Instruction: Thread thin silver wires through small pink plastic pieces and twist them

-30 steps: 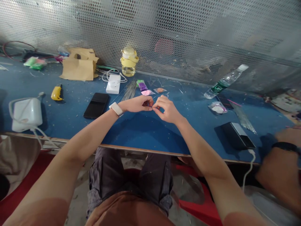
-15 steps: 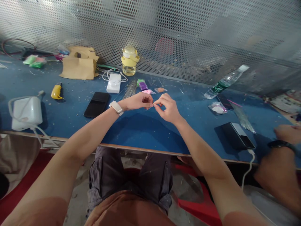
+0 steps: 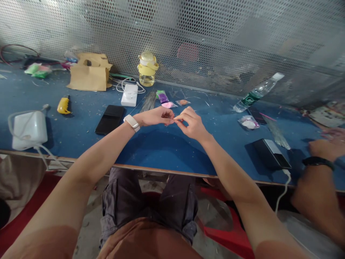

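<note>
Over the blue table, my left hand and my right hand meet fingertip to fingertip. Each one is closed in a pinch of thumb and forefinger. Whatever lies between the fingertips is too small to make out. Just behind the hands are a purple packet, a pink packet and a small bag of something orange-brown. A bundle of thin wires lies beyond my left hand.
To the left are a black phone, a white power bank, a yellow cutter and a white charger. A yellow-lidded bottle stands behind. At right are a water bottle, a dark box-shaped device and another person's hand.
My hands stay pinched together in nearly the same place. At the right, the other person's hand has moved slightly and its fingers now show. The view has shifted a little.
</note>
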